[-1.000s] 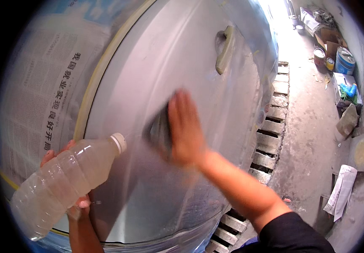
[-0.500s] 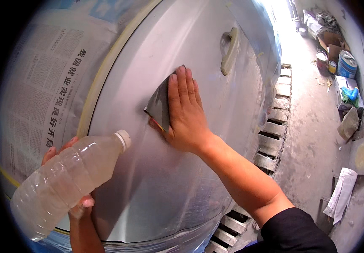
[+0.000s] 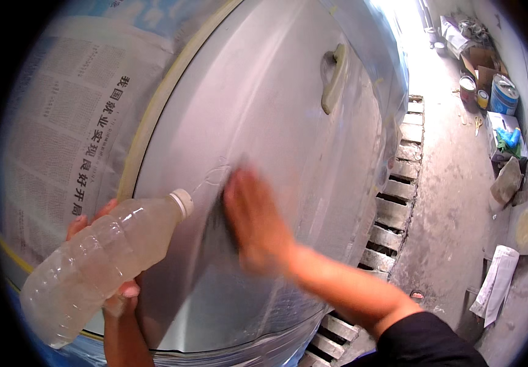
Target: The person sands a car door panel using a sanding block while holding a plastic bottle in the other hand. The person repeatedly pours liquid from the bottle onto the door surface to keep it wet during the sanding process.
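The left hand is closed around a clear plastic bottle, gripping its body from behind; the bottle is tilted, its white cap pointing up and right, just beside the grey car door panel. A thin trickle of water shows on the panel just above the cap. The right hand lies flat with fingers extended, pressing a dark sanding sheet against the panel below the door handle; the hand is motion-blurred, and only the sheet's left edge shows past the fingers. Newspaper masking covers the area left of the panel, bordered by a strip of yellowish tape. To the right, a floor drain grating runs alongside the door. Paint cans, boxes and a folded paper lie on the concrete floor, well apart from both hands.
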Motion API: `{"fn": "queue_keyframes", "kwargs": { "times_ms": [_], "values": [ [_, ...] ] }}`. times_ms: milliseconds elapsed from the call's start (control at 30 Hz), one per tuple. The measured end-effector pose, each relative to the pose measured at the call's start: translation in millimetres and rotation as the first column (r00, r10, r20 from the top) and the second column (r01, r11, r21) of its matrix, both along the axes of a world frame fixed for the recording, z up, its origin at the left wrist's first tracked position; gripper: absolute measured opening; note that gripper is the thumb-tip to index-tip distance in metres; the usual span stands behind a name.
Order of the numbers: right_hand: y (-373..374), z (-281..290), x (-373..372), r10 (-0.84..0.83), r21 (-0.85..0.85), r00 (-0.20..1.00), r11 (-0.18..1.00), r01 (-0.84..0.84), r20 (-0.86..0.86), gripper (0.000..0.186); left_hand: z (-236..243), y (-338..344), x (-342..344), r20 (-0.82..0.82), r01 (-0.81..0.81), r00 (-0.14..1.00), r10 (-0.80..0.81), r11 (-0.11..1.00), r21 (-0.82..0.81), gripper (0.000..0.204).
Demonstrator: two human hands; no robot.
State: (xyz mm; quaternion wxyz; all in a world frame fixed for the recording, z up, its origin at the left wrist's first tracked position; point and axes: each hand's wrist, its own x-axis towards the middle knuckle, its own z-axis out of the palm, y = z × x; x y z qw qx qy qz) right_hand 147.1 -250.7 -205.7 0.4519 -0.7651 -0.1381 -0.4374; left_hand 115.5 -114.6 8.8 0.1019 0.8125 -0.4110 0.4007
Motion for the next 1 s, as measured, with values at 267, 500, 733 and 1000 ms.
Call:
{"fn": "queue_keyframes", "kwargs": {
  "times_ms": [267,500,733,1000],
  "values": [
    [-67.2,44.1,57.2,-0.246,0.218,0.969,0.945,0.242,-0.006,0.081,15.4,4.3,0.4,-0.030,0.095,0.995,-0.091,0.976,0.198,0.106],
    [44.7,-13.9,-48.1,0.243,-0.010,0.961,0.970,-0.244,0.129,0.088,31.2,37.8,0.6,0.014,-0.032,0.999,0.029,0.952,0.305,0.117],
    [-48.5,43.2,44.7,-0.183,0.174,0.983,0.969,0.176,0.024,0.087,6.0,17.1,3.3,-0.217,0.163,0.964,-0.155,0.986,0.018,0.117],
    [-6.4,4.9,9.1,0.144,0.011,0.977,0.989,-0.148,0.156,0.094,46.3,24.3,-11.1,0.295,-0.299,0.944,0.144,0.750,0.591,0.114]
  ]
}}
